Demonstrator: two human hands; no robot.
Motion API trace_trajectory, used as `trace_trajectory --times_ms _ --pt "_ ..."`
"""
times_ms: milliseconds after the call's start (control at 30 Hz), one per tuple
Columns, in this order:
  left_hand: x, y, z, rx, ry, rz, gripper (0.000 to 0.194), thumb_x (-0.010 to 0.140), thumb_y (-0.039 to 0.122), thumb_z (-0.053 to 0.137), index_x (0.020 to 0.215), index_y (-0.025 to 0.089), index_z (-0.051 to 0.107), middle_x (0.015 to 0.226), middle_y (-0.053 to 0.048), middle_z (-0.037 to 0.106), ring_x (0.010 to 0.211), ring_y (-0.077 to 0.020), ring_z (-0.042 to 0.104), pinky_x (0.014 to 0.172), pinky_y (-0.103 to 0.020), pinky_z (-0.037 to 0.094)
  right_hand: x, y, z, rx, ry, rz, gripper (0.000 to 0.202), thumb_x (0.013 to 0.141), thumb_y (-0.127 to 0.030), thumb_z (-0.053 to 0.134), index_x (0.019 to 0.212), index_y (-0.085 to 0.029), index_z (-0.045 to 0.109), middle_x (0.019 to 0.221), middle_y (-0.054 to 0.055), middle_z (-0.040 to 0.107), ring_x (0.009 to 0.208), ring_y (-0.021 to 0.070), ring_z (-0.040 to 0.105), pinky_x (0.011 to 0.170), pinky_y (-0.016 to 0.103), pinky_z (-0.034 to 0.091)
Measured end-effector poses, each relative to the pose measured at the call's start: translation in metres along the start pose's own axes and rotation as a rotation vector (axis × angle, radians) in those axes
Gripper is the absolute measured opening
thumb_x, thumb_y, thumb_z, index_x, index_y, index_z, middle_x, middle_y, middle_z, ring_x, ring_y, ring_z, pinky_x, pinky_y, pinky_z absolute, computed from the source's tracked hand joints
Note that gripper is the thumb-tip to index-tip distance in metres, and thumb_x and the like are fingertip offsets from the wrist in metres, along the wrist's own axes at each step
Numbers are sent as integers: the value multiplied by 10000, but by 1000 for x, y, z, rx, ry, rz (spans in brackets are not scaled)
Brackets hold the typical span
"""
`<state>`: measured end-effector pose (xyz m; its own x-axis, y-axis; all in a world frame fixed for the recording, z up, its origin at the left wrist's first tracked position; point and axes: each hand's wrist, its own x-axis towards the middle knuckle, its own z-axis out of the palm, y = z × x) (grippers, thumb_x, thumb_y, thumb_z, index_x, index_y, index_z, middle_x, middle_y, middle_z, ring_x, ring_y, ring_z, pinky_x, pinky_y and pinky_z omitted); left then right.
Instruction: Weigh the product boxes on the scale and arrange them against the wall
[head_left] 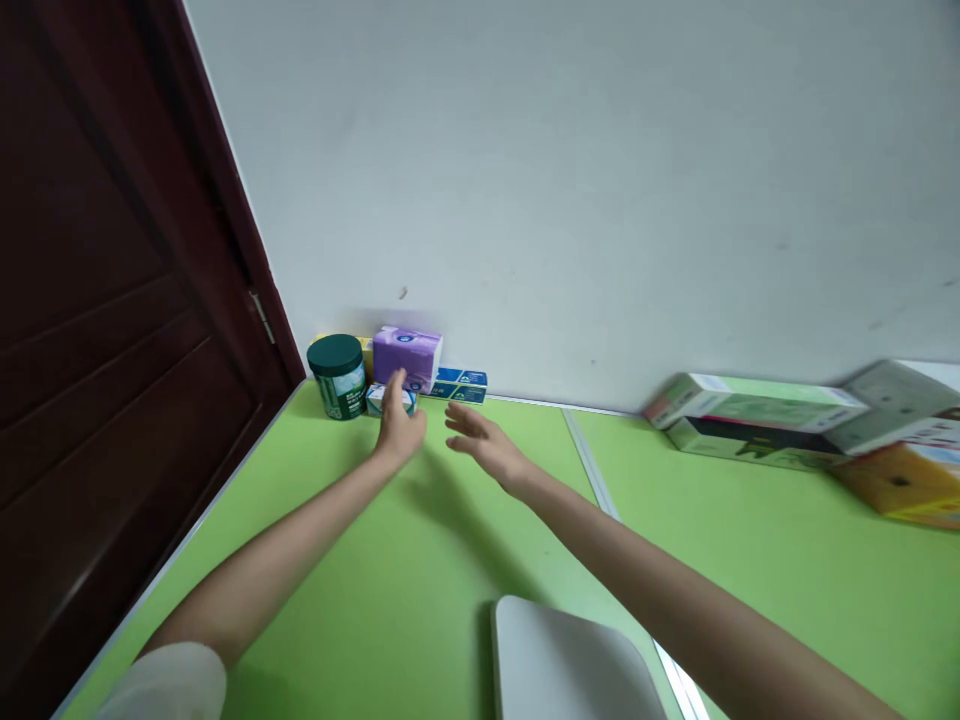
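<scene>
My left hand (400, 425) reaches out over the green table, fingers apart and holding nothing, in front of a small white-and-blue box (375, 400) that it partly covers. My right hand (487, 442) hovers to the right of it, also open, its fingers stretched to the left. Just beyond both hands, a purple tissue pack (405, 355) sits by the wall. Beside it on the left stands a jar (337, 377) with a dark green lid. A flat blue box (463, 385) lies to the right of the tissue pack.
A yellow item (367, 346) shows partly behind the jar. On the right, two long boxes (772, 400) are stacked by the wall, near blurred grey and orange packages (900, 475). A white rounded object (570, 665) rests at the green table's (337, 600) front. A dark door (135, 330) borders the left.
</scene>
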<state>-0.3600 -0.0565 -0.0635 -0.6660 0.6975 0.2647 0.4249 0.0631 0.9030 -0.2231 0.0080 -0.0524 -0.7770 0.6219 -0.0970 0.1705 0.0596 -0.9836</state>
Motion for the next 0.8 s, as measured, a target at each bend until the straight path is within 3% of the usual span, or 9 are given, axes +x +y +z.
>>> trace_trajectory --times_ms 100,200,300,400,500,567,700,800 --pt "48 0 -2 -7 206 -48 834 631 12 538 1398 156 243 1535 -149 195 1433 -226 138 1166 -354 143 48 -8 10 103 169 -32 706 644 -202 609 1327 -213 434 1395 124 472 1298 299 418 1063 498 348" --pt "78 -3 2 -16 247 -100 856 607 0 524 1394 114 208 1518 -188 193 1433 -252 120 1168 -375 115 87 -11 16 154 243 -95 588 609 -184 577 1193 -201 511 1200 95 616 1177 285 519 1008 474 403" --pt "89 -9 8 -27 260 -132 834 592 -4 512 1370 107 235 1468 -212 268 1414 -288 185 1157 -421 149 110 -7 19 177 251 -132 495 583 -169 547 1077 -192 542 1039 43 663 1028 240 579 961 430 440" --pt "82 -11 10 -46 251 -134 819 579 5 519 1345 165 278 1418 -171 352 1380 -290 267 1138 -435 216 109 -2 16 198 239 -146 490 574 -169 543 1063 -208 546 1008 17 663 986 224 579 946 418 445" --pt "56 -3 10 -67 198 -114 810 584 28 531 1336 205 290 1400 -144 375 1348 -283 322 1121 -432 262 80 -2 4 221 180 -164 535 579 -168 548 1113 -214 547 1065 26 653 1030 232 571 966 419 428" --pt "25 10 9 -77 118 -85 824 598 51 531 1363 190 255 1426 -155 327 1354 -275 312 1128 -419 251 47 -5 -10 240 111 -184 572 600 -170 552 1169 -225 535 1160 37 626 1113 244 542 1001 434 399" --pt "-58 48 -4 -147 -171 -20 902 646 116 521 1449 181 115 1531 -109 166 1425 -246 162 1162 -397 154 -39 -17 -41 211 8 -165 624 675 -193 553 1290 -270 482 1381 16 487 1294 244 412 1076 432 331" --pt "-128 66 -21 -145 -352 -85 923 668 185 554 1476 276 115 1547 -26 194 1427 -266 158 1156 -452 169 -112 -19 -57 137 -19 -49 727 715 -264 578 1403 -321 350 1491 -25 341 1374 246 308 1106 421 303"
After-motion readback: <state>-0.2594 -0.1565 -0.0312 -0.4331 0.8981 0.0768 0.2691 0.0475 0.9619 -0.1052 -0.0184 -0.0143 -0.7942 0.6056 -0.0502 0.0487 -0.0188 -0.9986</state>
